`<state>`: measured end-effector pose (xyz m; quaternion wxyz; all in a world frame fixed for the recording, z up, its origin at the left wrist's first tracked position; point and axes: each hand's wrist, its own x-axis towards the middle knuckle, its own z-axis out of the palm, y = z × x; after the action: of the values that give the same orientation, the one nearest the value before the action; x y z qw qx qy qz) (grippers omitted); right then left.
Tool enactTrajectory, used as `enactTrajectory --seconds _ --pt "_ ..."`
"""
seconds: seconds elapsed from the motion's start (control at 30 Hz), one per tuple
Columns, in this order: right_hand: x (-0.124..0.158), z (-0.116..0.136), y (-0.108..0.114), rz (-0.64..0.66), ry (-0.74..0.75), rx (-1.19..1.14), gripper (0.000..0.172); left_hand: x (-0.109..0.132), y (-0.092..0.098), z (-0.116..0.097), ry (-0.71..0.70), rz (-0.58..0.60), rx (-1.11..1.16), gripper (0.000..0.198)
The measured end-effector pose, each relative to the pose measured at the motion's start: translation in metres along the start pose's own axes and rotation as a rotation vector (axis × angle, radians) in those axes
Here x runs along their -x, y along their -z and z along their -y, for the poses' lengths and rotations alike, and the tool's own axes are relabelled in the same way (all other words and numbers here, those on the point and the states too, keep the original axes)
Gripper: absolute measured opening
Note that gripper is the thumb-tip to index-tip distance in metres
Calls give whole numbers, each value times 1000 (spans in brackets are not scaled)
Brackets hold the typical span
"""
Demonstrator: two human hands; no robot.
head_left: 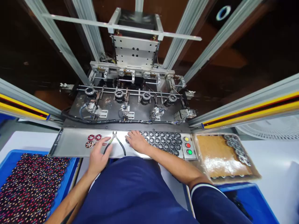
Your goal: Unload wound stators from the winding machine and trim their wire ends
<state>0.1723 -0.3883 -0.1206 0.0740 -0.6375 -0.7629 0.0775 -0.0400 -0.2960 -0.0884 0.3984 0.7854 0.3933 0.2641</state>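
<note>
My left hand (100, 152) is over the metal tray (70, 143), thumb and fingers apart around one handle of the cutting pliers (114, 135). The pliers lie with jaws pointing away and dark green-black handles spread. Just beyond my left fingers are several stators wound with red wire (91, 137), one partly hidden by the hand. My right hand (137, 142) curls its fingers down at the left end of closely set bare stator cores (161, 140). A dark round edge shows under its fingertips; the rest of that piece is hidden.
Ahead stands a winding machine with several round holders (146, 97). Coloured push buttons (187, 145) sit at the tray's right end. A blue bin (9, 155) of wound stators is at left; a plastic-lined box (221, 155) with cores at right. Yellow-striped posts (252, 110) flank the machine.
</note>
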Motion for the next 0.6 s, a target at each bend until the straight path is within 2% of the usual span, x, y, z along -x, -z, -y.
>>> enactTrajectory --seconds 0.07,0.17,0.23,0.3,0.37,0.43,0.53,0.6 --pt "-2 -5 -1 -5 23 -8 16 1 -4 -4 37 75 48 34" --pt "-5 -10 0 -31 61 -21 13 2 -6 -9 104 102 138 39" --pt "-8 -7 9 -74 77 -41 14 0 -3 -13 164 104 212 44" --pt "-10 4 26 -132 90 -72 24 -3 1 -21 236 143 312 48" --pt "-12 21 49 -226 117 -130 30 -5 6 -33 301 218 444 52" --pt "-12 39 72 -376 175 -225 28 -3 11 -49 347 279 582 59" --pt "-8 59 98 -600 251 -380 24 5 15 -71 385 273 745 65" --pt "-4 65 106 -664 262 -463 31 11 17 -80 408 240 824 63"
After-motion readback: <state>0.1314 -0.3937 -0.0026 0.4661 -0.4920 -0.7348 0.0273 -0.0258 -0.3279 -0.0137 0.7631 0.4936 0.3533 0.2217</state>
